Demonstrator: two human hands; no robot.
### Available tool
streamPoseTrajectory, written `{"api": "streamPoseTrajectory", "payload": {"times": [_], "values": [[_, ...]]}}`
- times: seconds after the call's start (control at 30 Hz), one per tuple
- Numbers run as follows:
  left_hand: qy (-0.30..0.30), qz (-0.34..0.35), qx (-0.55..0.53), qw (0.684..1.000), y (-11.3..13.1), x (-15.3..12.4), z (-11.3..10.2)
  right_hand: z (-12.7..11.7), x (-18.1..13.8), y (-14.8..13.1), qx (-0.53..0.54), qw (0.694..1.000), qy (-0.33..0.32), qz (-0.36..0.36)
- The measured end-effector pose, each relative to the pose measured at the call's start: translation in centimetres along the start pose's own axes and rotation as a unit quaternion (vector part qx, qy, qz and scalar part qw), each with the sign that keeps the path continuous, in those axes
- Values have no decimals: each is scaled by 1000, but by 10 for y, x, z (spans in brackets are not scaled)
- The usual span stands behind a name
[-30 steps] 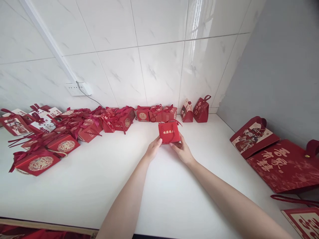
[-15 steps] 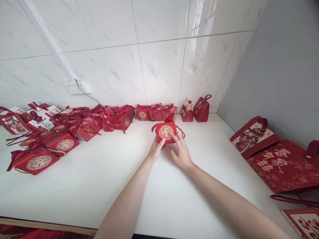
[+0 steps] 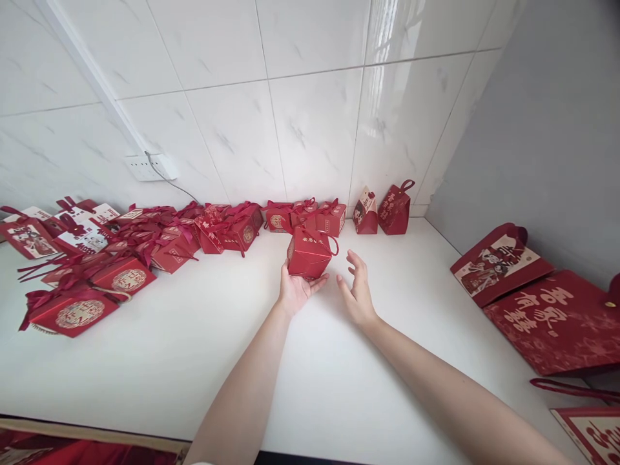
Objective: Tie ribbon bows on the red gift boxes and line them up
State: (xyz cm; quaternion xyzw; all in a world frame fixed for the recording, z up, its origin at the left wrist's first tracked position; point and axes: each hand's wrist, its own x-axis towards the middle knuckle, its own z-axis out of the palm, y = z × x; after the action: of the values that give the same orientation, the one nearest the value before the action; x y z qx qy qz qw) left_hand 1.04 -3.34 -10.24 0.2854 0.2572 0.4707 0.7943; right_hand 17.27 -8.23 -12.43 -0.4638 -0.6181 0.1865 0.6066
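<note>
A small red gift box [image 3: 310, 254] with gold lettering and a twisted red cord handle rests tilted on my left hand [image 3: 295, 290]. The palm supports it from below, with the fingers stretched under its base. My right hand [image 3: 357, 290] is off to the right of the box, apart from it, its fingers spread and holding nothing. Behind the held box, small red ribboned boxes [image 3: 330, 219] stand in a row against the wall.
Many red ribboned boxes [image 3: 75, 313] crowd the left of the white table [image 3: 203, 361]. Two peaked gift boxes [image 3: 394, 210] stand by the wall. Larger red gift bags [image 3: 552, 320] lie at right beside a grey panel [image 3: 542, 142]. A wall socket [image 3: 150, 169] has a cable.
The box has turned from its round-patterned face to a face with gold lettering. My right hand has let go and moved right; my left has shifted beneath the box.
</note>
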Motion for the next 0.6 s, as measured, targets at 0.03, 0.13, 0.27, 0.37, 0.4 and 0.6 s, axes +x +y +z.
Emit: {"api": "streamPoseTrajectory", "payload": {"times": [0.03, 0.13, 0.27, 0.37, 0.4, 0.6], "values": [[3, -3, 0, 1000, 0, 1, -1, 1, 0, 1, 7, 1000, -4, 7], [11, -3, 7, 1000, 0, 2, -2, 1, -1, 1, 29, 999, -12, 24], [1, 58, 108, 992, 0, 2, -1, -1, 2, 5, 97, 993, -6, 73], [-31, 145, 242, 959, 1, -3, 0, -2, 6, 10, 173, 979, -9, 108], [-46, 156, 280, 946, 1, -4, 1, -2, 7, 11, 194, 974, -9, 115], [-69, 139, 391, 907, 4, -8, -4, -2, 9, 10, 253, 959, -16, 126]]}}
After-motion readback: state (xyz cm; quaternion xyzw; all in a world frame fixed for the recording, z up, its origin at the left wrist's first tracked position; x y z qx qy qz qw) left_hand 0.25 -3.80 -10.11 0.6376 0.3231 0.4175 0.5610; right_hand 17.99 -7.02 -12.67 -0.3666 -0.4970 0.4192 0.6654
